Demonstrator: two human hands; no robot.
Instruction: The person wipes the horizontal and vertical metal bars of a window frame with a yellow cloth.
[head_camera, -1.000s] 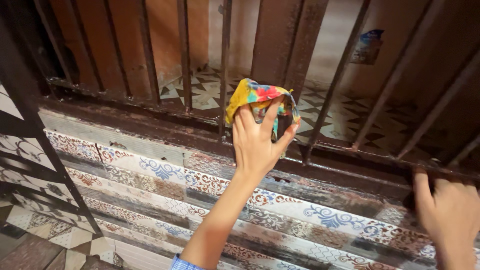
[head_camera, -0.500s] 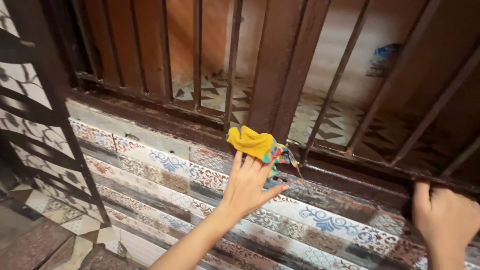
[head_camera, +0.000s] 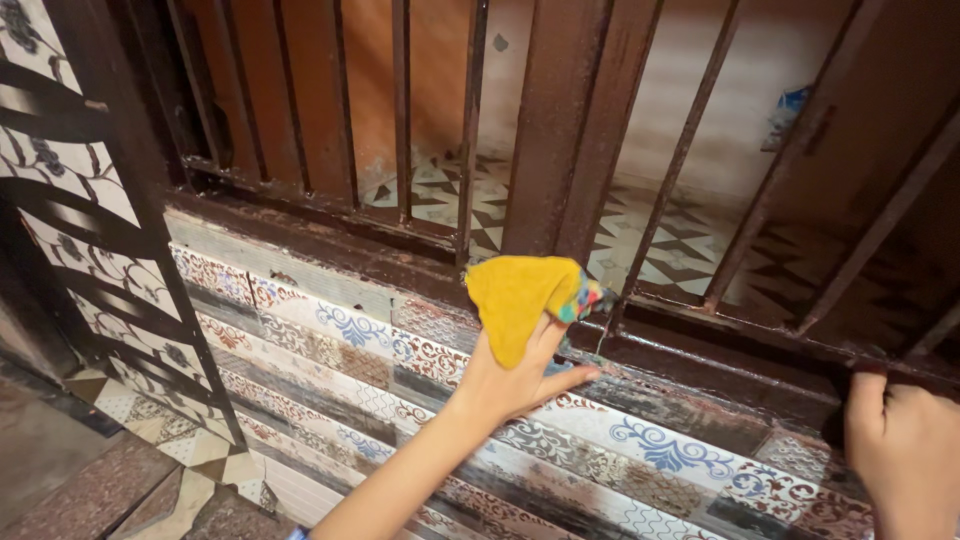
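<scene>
left hand (head_camera: 510, 375): reaches up from the lower middle of the view, fingers closed loosely around the lower part of a cloth, thumb stretched out to the right along the ledge.
cloth (head_camera: 520, 295): mostly yellow, with a small patch of red, blue and green at its right edge; bunched in the left hand and pressed against the bottom rail, just in front of the wide post.
right hand (head_camera: 905, 450): at the lower right corner, fingers curled over the edge of the ledge under the rail; partly cut off by the edge of the view, so how tightly it grips i cannot tell.
bottom rail (head_camera: 700, 335): dark brown metal, rusty and worn, running from upper left down to the right across the view.
wide post (head_camera: 565, 120): broad brown upright, rising from the rail directly behind the cloth.
thin bars (head_camera: 470, 130): slim brown uprights on both sides of the post, standing on the rail.
ledge (head_camera: 330, 325): faced with patterned tiles in blue, red-brown and grey bands, just below the rail.
floor behind the bars (head_camera: 690, 245): pale tiles with dark star shapes.
black gate (head_camera: 110, 230): at the left, dark curved metalwork standing beside the ledge.
</scene>
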